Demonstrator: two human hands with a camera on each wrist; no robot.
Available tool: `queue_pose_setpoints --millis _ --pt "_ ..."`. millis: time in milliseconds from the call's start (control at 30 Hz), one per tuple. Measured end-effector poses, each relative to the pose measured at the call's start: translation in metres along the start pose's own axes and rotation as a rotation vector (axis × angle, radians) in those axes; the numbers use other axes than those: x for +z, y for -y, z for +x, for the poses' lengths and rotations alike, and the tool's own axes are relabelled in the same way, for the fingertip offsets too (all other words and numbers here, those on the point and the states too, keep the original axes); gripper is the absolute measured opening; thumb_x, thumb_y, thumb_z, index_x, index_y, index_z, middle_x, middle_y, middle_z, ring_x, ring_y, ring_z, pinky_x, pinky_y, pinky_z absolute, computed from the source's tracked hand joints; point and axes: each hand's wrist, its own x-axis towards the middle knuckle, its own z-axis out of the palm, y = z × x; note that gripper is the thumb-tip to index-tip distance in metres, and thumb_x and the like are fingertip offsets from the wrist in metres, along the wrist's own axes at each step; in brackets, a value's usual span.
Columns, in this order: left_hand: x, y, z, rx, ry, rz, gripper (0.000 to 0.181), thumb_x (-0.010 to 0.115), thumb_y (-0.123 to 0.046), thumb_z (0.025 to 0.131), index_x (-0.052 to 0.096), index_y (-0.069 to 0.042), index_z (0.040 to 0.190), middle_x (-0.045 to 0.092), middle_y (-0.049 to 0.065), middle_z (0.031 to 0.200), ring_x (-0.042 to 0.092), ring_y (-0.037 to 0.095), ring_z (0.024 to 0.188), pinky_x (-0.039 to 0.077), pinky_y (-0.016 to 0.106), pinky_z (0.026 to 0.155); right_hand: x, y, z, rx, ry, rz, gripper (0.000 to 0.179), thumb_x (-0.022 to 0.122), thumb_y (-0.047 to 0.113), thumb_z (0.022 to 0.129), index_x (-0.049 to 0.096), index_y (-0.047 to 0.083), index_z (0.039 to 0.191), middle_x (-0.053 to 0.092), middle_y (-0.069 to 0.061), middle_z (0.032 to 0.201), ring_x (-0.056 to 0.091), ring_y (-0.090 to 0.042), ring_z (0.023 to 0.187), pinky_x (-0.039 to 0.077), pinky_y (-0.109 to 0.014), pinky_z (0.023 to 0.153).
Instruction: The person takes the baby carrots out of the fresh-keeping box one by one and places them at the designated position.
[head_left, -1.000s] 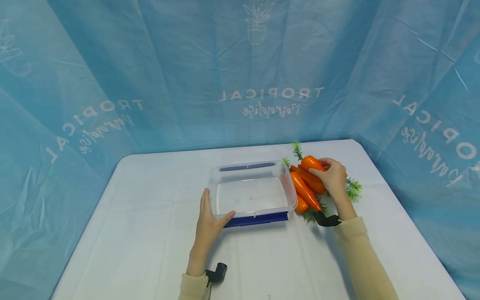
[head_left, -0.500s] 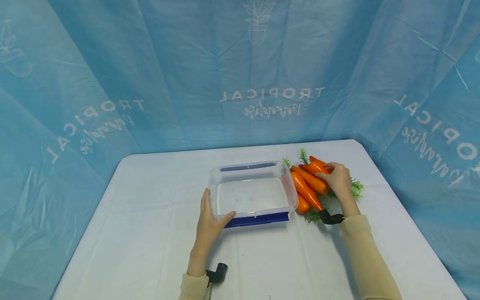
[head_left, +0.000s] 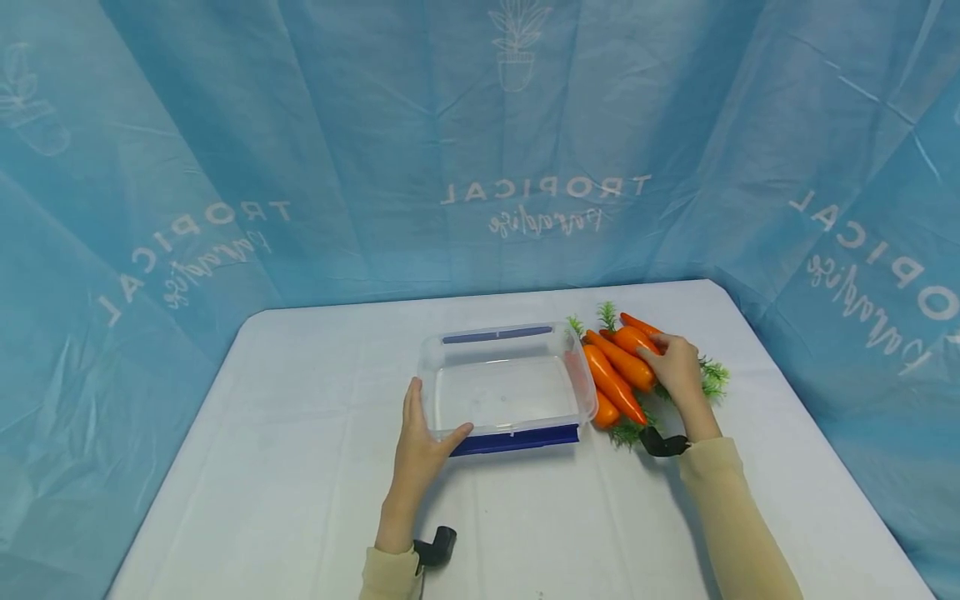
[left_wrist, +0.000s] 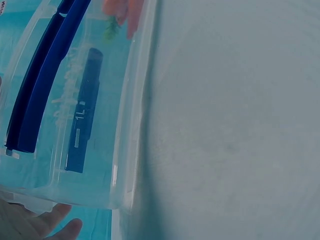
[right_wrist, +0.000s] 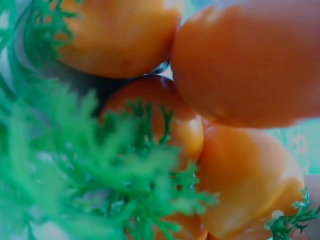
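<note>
A clear plastic food container (head_left: 504, 392) with blue clips stands uncovered at the middle of the table. My left hand (head_left: 420, 454) rests against its near left corner, thumb along the front rim and straight fingers by the left wall. In the left wrist view, fingertips (left_wrist: 62, 220) show beside the container's end wall (left_wrist: 55, 197). Right of the container lies a pile of orange carrots (head_left: 611, 383) with green tops. My right hand (head_left: 675, 367) pinches one carrot (head_left: 633, 339) at the back of the pile. Carrots (right_wrist: 245, 180) and blurred leaves (right_wrist: 90, 160) fill the right wrist view; fingers are not clearly told apart there.
A white cloth covers the table (head_left: 315, 442). Blue printed curtains (head_left: 360, 167) hang behind it and at both sides. Green leaves (head_left: 712, 379) stick out to the right of the right hand. The nearest carrots lie close against the container's right wall.
My right hand has moved slightly right and toward me. The carrot at its fingers has shifted right and lower onto the pile. The left hand and the container have stayed put.
</note>
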Motion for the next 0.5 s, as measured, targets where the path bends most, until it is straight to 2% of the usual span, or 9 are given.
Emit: queue_pose_setpoints --millis 100,300,500 --pt "0.000 -0.001 0.000 0.002 -0.002 0.012 0.113 0.079 -0.045 0.073 0.008 -0.012 0.154 0.015 0.013 0.160 0.030 0.038 0.141 0.034 0.059 0.109 -0.001 -0.002 0.000 -0.009 0.000 -0.008 0.041 0.059 0.018 0.093 0.058 -0.012 0.122 0.059 -0.034 0.119 0.058 -0.045 0.103 0.050 -0.054 0.088" --pt "-0.006 -0.001 0.000 0.023 -0.011 0.107 0.113 0.078 -0.049 0.073 0.010 -0.006 0.153 0.018 0.018 0.158 0.032 0.039 0.140 0.035 0.057 0.109 -0.004 -0.002 -0.001 -0.021 0.029 -0.002 0.041 0.056 0.020 0.094 0.058 -0.010 0.122 0.059 -0.032 0.119 0.057 -0.044 0.102 0.049 -0.054 0.088" --pt "-0.017 -0.002 0.004 0.026 0.046 0.196 0.110 0.071 -0.056 0.077 0.011 -0.002 0.152 0.019 0.019 0.158 0.027 0.038 0.143 0.030 0.055 0.113 -0.010 0.000 -0.008 -0.067 -0.039 0.001 0.038 0.058 0.017 0.093 0.060 -0.010 0.120 0.060 -0.032 0.118 0.057 -0.045 0.103 0.049 -0.056 0.088"
